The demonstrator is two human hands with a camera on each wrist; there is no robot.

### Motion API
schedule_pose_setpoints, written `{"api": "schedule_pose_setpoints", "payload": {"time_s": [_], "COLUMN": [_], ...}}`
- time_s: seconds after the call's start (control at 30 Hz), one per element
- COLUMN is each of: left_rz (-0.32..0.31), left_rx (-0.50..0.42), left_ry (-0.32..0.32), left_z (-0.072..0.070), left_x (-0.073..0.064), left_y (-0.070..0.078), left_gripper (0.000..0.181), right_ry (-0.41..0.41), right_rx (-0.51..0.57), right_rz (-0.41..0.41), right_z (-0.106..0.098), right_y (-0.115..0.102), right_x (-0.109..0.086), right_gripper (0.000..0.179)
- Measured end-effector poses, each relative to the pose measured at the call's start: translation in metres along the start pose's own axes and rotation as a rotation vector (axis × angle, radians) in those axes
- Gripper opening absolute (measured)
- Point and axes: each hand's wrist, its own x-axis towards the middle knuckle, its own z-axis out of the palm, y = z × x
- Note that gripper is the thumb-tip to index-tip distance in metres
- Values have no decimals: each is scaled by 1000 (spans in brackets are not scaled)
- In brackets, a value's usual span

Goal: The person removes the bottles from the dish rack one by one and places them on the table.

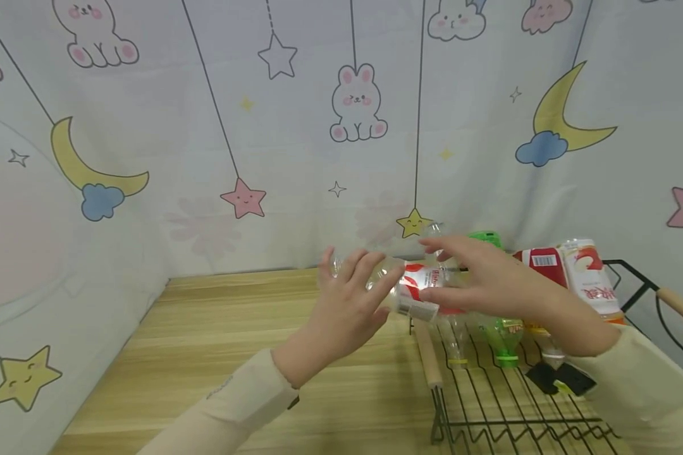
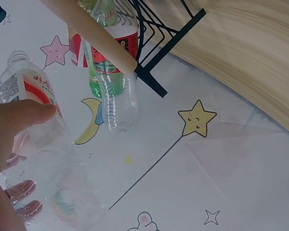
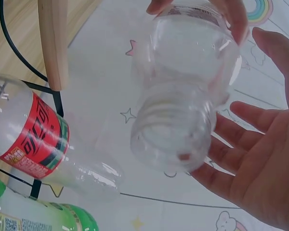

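My left hand [image 1: 350, 303] grips a clear, uncapped plastic bottle [image 1: 384, 275] with a red and white label, holding it sideways above the table's right part. In the left wrist view the thumb [image 2: 36, 113] lies across the label, and fingertips show through the clear plastic. My right hand [image 1: 489, 278] is beside the bottle's other end, over the rack, its fingers spread. The right wrist view shows the right hand [image 3: 260, 154] with its palm toward the bottle [image 3: 183, 86] and fingertips right at its side.
A black wire rack [image 1: 506, 422] with wooden handles stands at the right. Upside-down bottles are in it, including a clear one with a red label [image 3: 38, 139] and a green one [image 1: 502, 332]. Wooden tabletop [image 1: 233, 354] spreads left; a cartoon-printed cloth [image 1: 296, 145] hangs behind.
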Motion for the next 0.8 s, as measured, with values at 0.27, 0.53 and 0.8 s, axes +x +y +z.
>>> {"api": "schedule_pose_setpoints", "payload": {"time_s": [0.27, 0.53, 0.8], "left_rz": [-63, -132, -218], "left_rx": [-33, -77, -97], "left_ry": [13, 38, 83], "left_z": [-1, -6, -12], "left_x": [-9, -17, -22], "left_y": [-15, -30, -42], "left_gripper": [68, 70, 73], "right_ry": [61, 119, 217], "right_rx": [17, -22, -36], "right_rz": [19, 30, 49], "right_z": [-12, -22, -28], "right_y": [10, 28, 47], "right_x": [-11, -24, -37], "right_gripper": [74, 72, 70]}}
